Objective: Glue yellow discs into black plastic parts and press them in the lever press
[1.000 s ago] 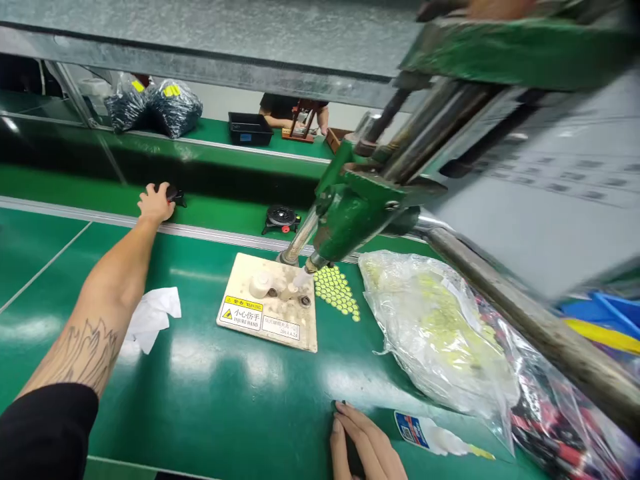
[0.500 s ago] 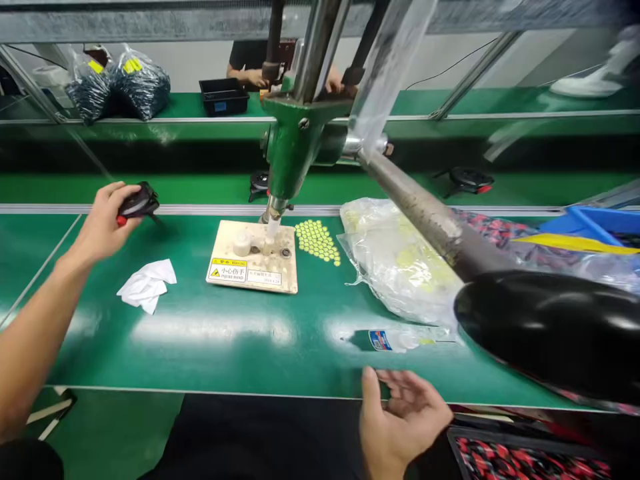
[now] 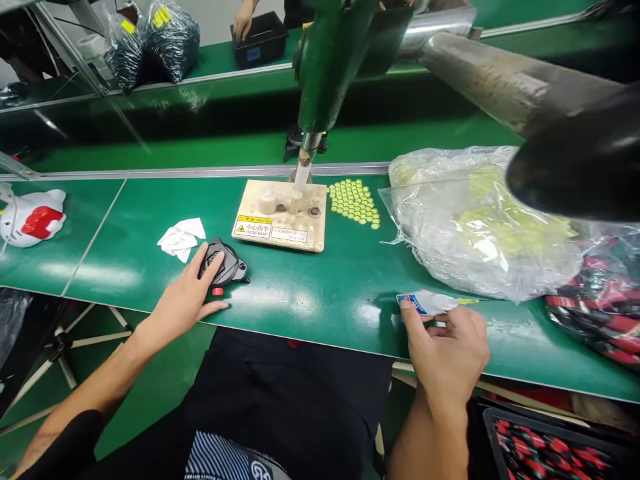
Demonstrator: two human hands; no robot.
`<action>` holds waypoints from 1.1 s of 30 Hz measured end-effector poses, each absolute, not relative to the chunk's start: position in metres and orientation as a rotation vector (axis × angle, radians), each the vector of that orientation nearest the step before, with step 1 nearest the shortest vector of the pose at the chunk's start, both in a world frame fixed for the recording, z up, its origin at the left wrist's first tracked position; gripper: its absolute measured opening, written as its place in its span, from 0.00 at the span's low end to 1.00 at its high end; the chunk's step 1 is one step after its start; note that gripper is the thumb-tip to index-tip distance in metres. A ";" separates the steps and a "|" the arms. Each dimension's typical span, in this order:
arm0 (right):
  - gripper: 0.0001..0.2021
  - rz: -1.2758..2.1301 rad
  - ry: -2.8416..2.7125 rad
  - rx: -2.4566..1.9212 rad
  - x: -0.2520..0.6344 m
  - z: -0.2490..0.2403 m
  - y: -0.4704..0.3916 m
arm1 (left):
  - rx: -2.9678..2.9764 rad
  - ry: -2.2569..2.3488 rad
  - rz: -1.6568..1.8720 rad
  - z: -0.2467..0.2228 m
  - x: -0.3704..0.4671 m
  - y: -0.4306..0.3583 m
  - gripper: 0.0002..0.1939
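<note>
My left hand (image 3: 187, 297) rests on a black round device (image 3: 226, 264) with a small red part, which lies on the green bench; its fingers are spread over the device. My right hand (image 3: 447, 337) pinches a small bottle (image 3: 425, 303) with a blue and white label, held low over the bench at the right. Between them and further back is a cream press plate (image 3: 280, 217) with a warning label, below the green press (image 3: 327, 73). Many small yellow-green discs (image 3: 355, 202) lie beside the plate. White crumpled tissue (image 3: 181, 239) lies left of the device.
A clear plastic bag (image 3: 450, 227) lies at the right, below a black-ended lever (image 3: 570, 147). Red and black parts fill a tray (image 3: 555, 450) under the bench. A white and red figure (image 3: 35, 217) is at the far left. Across, another person's hand touches a black bin (image 3: 260, 43).
My left hand has brought the black device nearer and down onto the bench. My right hand has moved up and taken hold of the bottle. The view has shifted downward and to the left.
</note>
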State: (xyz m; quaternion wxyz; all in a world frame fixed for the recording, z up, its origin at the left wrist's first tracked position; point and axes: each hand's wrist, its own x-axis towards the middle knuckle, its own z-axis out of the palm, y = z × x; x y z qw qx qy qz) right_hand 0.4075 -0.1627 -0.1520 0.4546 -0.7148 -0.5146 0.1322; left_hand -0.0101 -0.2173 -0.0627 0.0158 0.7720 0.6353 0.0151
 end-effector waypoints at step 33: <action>0.22 1.749 -1.053 -0.650 0.275 -0.087 -0.038 | 1.983 1.032 -0.031 -0.063 0.010 -0.077 0.29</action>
